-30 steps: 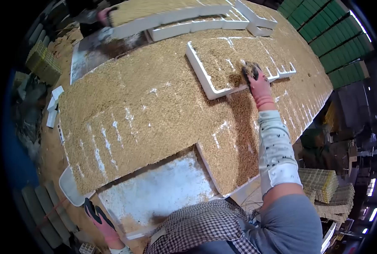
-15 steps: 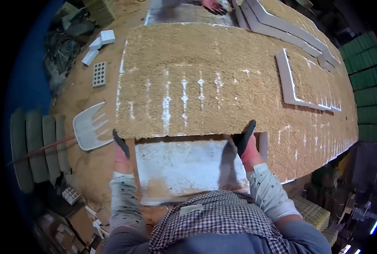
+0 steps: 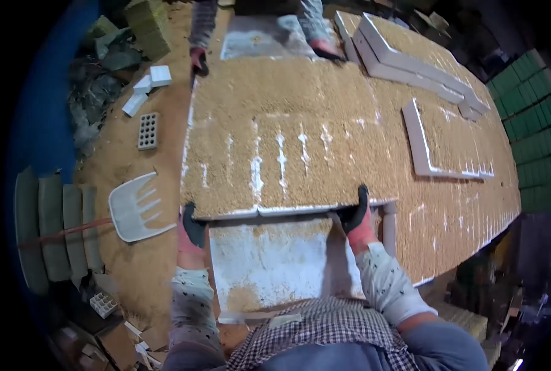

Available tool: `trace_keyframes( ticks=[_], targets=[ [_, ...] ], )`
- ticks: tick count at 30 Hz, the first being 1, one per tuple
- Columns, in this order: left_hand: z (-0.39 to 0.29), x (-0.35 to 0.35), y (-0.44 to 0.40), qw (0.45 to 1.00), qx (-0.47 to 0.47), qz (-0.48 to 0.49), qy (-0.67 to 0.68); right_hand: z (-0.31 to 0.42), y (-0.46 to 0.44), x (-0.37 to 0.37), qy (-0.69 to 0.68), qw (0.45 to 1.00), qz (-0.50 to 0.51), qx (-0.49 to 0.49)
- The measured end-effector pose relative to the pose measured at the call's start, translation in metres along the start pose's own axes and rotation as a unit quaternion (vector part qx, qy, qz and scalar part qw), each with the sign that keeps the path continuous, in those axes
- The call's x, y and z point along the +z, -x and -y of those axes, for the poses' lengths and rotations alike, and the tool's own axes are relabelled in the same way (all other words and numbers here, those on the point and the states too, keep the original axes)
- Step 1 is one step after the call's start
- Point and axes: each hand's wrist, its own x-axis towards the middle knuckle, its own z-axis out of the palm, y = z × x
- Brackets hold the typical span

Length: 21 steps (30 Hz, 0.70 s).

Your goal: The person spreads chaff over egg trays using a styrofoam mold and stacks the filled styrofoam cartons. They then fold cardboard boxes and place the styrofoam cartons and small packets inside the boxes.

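Observation:
White foam trays (image 3: 229, 216), their tops covered in loose brown granular material, lie side by side in front of me. My left hand (image 3: 193, 230), in a pink and black glove, is closed round their near left corner. At the near right corner, my right hand (image 3: 357, 221), gloved alike, grips the edge with its thumb on top and its other fingers hidden below. A bare whitish board (image 3: 281, 260) shows under and in front of the trays. Across from me, a co-worker's gloved hands (image 3: 199, 62) are at the far corners.
On the right, more foam trays (image 3: 419, 139) sit on the material-covered surface (image 3: 436, 216). A white toothed scoop (image 3: 130, 213) with a reddish handle, a white block with holes (image 3: 147, 131) and white foam pieces (image 3: 160, 75) lie on the floor at left. Green stacks (image 3: 535, 105) stand far right.
The near white rim of the trays now shows, and my left hand is further round the corner. The co-worker's two hands have come to the far edge. My view has shifted slightly.

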Motion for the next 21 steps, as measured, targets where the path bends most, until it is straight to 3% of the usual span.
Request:
trace_keyframes(
  ticks=[1,2,3,4,5,6,7,8,9,11,13,15,16,17,19,21],
  targets=[
    [0.0,-0.004,0.003,1.0,0.014,-0.011,0.01,0.014,-0.007,0.004,-0.133,0.985,-0.002,0.108],
    [-0.003,0.008,0.018,0.999,0.029,0.014,0.016,0.027,-0.015,0.007,-0.262,0.941,-0.034,0.212],
    [-0.006,0.004,0.033,1.0,0.016,-0.001,0.014,0.087,-0.011,0.01,-0.355,0.874,-0.072,0.324],
    [-0.011,0.0,0.053,1.0,-0.003,0.016,0.011,0.114,0.002,0.015,-0.306,0.9,-0.084,0.298],
    [-0.018,0.062,0.106,0.996,-0.016,0.023,0.08,0.103,0.01,0.002,-0.331,0.897,-0.061,0.287],
    [-0.017,0.065,0.124,0.995,-0.017,0.102,-0.002,0.117,0.02,-0.004,-0.338,0.888,-0.07,0.303],
    [-0.015,0.019,0.127,0.991,-0.005,0.129,-0.037,0.133,0.03,-0.009,-0.347,0.88,-0.087,0.312],
    [-0.013,-0.025,0.129,0.985,0.009,0.155,-0.072,0.14,0.04,-0.02,-0.301,0.908,-0.078,0.281],
    [-0.01,0.003,0.145,0.996,-0.024,0.076,-0.043,0.147,0.048,-0.029,-0.254,0.932,-0.071,0.249],
    [0.004,0.034,0.153,0.995,-0.013,0.08,-0.058,0.16,0.056,-0.047,-0.018,0.995,-0.036,0.09],
    [0.031,0.062,0.154,0.992,0.009,0.106,-0.07,0.191,0.046,-0.069,-0.278,0.919,-0.157,0.231],
    [0.057,0.082,0.154,0.988,0.023,0.136,-0.073,0.235,0.032,-0.102,-0.316,0.863,-0.242,0.311],
    [0.067,0.09,0.152,0.985,0.029,0.161,-0.062,0.2,0.032,-0.135,-0.283,0.916,-0.223,0.179],
    [0.051,0.055,0.149,0.982,0.022,0.189,-0.023,0.21,0.058,-0.106,-0.302,0.918,-0.202,0.161],
    [0.057,0.044,0.133,0.972,0.005,0.235,0.025,0.225,0.075,-0.099,-0.311,0.912,-0.236,0.124],
    [0.049,0.049,0.125,0.97,-0.07,0.226,0.052,0.242,0.092,-0.09,-0.291,0.923,-0.24,0.081]
  ],
)
